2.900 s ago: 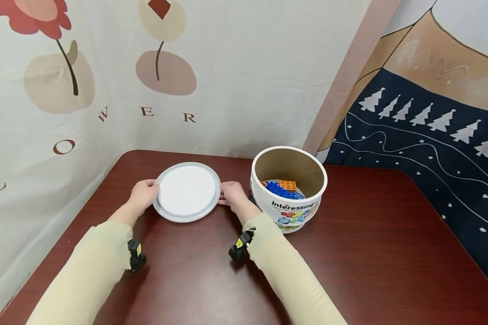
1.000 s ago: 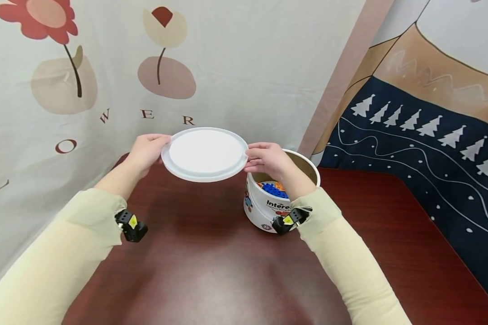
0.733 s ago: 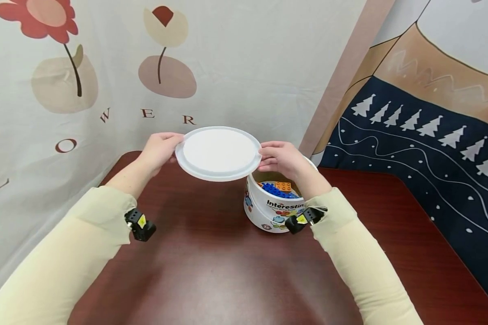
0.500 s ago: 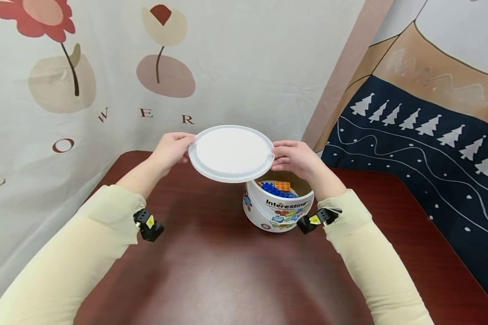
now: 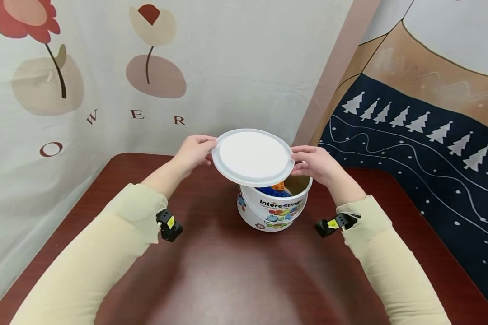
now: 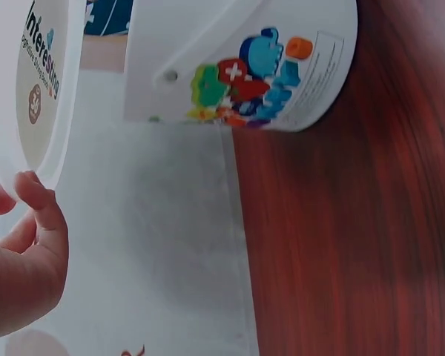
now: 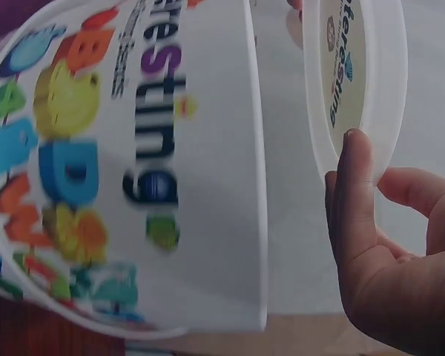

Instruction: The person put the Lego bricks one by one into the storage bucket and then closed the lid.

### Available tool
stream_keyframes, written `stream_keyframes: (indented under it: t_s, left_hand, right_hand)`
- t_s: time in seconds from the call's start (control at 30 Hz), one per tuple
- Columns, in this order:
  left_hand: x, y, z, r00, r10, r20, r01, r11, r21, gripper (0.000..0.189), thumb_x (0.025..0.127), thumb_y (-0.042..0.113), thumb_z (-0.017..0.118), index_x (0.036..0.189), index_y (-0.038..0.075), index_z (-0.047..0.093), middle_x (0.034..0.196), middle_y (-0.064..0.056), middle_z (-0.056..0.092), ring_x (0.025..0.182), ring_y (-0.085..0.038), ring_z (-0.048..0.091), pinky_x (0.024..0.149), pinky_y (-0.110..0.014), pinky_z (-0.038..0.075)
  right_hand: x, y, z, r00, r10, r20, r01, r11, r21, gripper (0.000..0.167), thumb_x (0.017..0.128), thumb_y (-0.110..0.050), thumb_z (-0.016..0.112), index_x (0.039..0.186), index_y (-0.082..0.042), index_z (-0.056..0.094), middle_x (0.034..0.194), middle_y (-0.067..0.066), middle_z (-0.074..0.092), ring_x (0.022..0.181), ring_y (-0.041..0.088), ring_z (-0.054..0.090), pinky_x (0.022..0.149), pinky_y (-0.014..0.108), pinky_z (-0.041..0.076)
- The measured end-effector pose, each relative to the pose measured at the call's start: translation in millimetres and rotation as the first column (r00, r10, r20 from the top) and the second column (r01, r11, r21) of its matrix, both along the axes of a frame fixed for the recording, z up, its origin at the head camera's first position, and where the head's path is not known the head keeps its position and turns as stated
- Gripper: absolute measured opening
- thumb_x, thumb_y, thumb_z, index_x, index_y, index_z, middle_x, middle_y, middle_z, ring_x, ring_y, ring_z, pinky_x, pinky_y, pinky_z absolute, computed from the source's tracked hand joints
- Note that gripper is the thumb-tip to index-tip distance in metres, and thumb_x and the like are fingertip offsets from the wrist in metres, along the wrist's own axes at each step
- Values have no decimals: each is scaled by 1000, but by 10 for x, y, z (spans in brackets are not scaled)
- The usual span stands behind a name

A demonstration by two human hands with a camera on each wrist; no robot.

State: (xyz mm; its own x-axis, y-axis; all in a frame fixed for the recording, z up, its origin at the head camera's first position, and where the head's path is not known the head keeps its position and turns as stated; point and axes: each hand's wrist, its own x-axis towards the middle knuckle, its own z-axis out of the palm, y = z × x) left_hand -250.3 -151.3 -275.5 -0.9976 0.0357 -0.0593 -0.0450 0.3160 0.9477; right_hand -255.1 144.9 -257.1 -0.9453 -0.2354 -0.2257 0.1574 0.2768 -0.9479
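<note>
Between my two hands, a round white lid is held above the bucket, overlapping the bucket's back left rim in the head view. My left hand pinches its left edge, and my right hand grips the right edge between thumb and fingers. In both wrist views the lid stands apart from the bucket and shows a printed label on its underside. The white bucket, printed with "Interesting" and colourful shapes, sits upright on the table. Blue bricks and an orange brick show inside; the lid hides part of the opening.
The dark red-brown table runs back to a pale cloth printed with flowers and letters. At the right hangs a navy cloth with white trees. A small black camera is strapped on each wrist.
Both hands have lifted the lid off the left part of the table and carried it rightward. It now overlaps the bucket's opening in the head view. The bucket stays on the table.
</note>
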Motion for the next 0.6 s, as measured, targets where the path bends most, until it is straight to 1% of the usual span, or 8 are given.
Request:
stream_keyframes:
  t_s: [0.1, 0.17, 0.27, 0.33, 0.4, 0.47, 0.53, 0.6]
  left_hand:
    - [-7, 87, -5, 999, -34, -2, 34, 999, 16, 40, 98, 21, 45, 134, 5, 50, 117, -15, 57, 66, -7, 55, 62, -17, 51]
    - [-8, 142, -10, 998, -66, -7, 66, 997, 35, 41, 97, 21, 46, 136, 8, 48, 123, -14, 56, 69, -8, 57, 63, -18, 52]
    - [-14, 212, -21, 991, -129, -30, 131, 988, 81, 42, 96, 12, 44, 138, 10, 46, 129, -13, 55, 75, -10, 59, 65, -20, 53]
    - [-16, 252, -34, 984, -165, -59, 171, 981, 96, 45, 93, 5, 45, 138, 11, 46, 130, -12, 54, 78, -13, 59, 68, -22, 54]
    - [-14, 284, -47, 976, -192, -101, 200, 977, 78, 48, 91, 1, 46, 138, 11, 47, 132, -12, 54, 85, -16, 60, 74, -25, 55]
    - [-12, 311, -65, 966, -207, -153, 213, 977, 27, 49, 90, 1, 49, 137, 11, 47, 133, -12, 54, 93, -20, 62, 81, -29, 54]
    - [-7, 335, -79, 957, -209, -202, 209, 978, -23, 47, 90, 3, 53, 136, 11, 49, 132, -12, 54, 101, -23, 62, 89, -35, 52]
    - [-10, 360, -96, 947, -210, -241, 203, 978, -53, 44, 90, 5, 55, 134, 10, 50, 131, -12, 55, 107, -25, 61, 94, -38, 49]
  right_hand:
    - [16, 111, 19, 1000, -3, -17, 3, 1000, 11, 48, 95, -16, 52, 139, -1, 39, 102, 2, 56, 70, 8, 64, 70, 20, 55]
    - [27, 200, 33, 999, -1, -39, 1, 1000, 10, 49, 96, -16, 50, 141, -4, 36, 107, 4, 52, 69, 8, 64, 70, 20, 55]
    - [38, 330, 44, 997, -4, -72, 4, 1000, 4, 47, 96, -16, 49, 140, -5, 36, 109, 4, 51, 69, 8, 64, 70, 20, 55]
    - [39, 410, 40, 995, -6, -98, 6, 1000, 4, 42, 97, -16, 47, 137, -4, 41, 107, 1, 53, 70, 8, 64, 71, 20, 55]
    - [44, 480, 30, 992, -1, -127, 1, 1000, 4, 38, 97, -13, 44, 134, -3, 45, 106, -1, 55, 72, 8, 64, 73, 20, 55]
    - [50, 542, 15, 986, 11, -166, -10, 1000, 8, 37, 96, -8, 45, 132, -4, 47, 105, -2, 56, 75, 9, 63, 73, 20, 55]
    - [59, 595, -2, 974, 34, -226, -28, 999, 28, 37, 94, -4, 47, 131, -6, 49, 105, -3, 57, 77, 8, 63, 74, 19, 55]
    - [69, 637, -17, 956, 53, -290, -39, 998, 55, 39, 91, -2, 54, 129, -8, 51, 104, -5, 58, 80, 6, 65, 75, 19, 54]
